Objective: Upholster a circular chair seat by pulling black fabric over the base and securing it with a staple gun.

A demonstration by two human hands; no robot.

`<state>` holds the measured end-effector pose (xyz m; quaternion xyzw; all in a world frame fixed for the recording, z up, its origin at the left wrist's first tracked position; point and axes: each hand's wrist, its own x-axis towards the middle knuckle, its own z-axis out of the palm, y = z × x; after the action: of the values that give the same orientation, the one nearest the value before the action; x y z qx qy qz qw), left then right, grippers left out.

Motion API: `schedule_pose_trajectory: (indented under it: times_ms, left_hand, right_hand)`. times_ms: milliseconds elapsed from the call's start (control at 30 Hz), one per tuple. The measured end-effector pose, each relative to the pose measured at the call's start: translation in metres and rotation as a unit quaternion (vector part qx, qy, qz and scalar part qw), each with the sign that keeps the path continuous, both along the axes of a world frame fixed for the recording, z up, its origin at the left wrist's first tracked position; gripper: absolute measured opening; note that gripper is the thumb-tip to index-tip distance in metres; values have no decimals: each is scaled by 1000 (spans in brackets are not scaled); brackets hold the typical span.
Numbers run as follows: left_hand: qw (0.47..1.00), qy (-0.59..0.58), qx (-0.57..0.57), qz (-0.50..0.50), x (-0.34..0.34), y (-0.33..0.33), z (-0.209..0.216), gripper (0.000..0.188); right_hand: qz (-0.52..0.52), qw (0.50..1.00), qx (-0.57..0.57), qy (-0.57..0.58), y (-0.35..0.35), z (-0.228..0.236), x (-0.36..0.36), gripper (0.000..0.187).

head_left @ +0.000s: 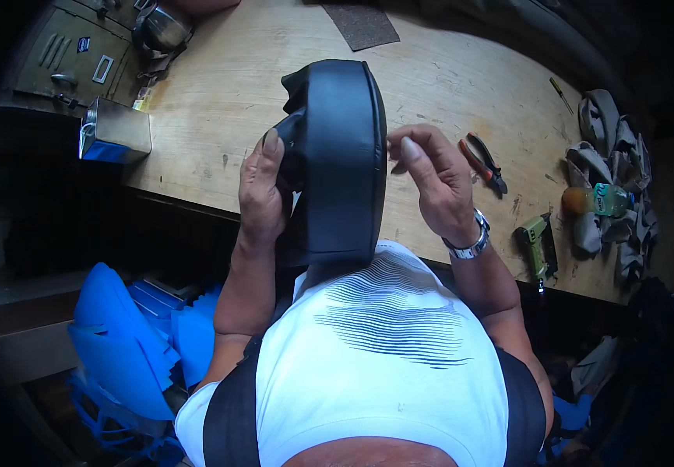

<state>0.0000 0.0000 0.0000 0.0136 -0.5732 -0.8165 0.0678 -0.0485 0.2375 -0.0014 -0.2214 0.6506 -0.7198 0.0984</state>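
At frame centre, a black padded seat cushion [337, 156] stands on edge against the person's chest, above the counter [220, 101]. The left hand [263, 191] clasps its loose vinyl edge; the right hand [434, 175] pinches near its rim, contact unclear. It looks soft, light and slippery-skinned, best held at the firm rim.

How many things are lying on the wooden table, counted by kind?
Red-handled pliers: 1
Green staple gun: 1
Clear plastic bottle with green label: 1
Shiny metal box: 1
Thin yellow-green screwdriver: 1
Grey abrasive sheet: 1
Total: 6
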Motion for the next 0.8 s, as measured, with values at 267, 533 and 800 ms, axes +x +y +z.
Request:
schedule_pose_trajectory:
  times_ms: [267,533,800]
  left_hand:
    - [995,23,83,-53,11,-16,-9,44]
    - [998,50,27,-3,-3,-21,-15,36]
    - [995,34,37,82,-11,5,-12,28]
  right_hand:
    - [-42,998,6,37,-10,-10,-22,29]
    - [-70,980,-19,186,-21,-19,6,24]
    - [-86,993,-68,-34,-29,0,48,29]
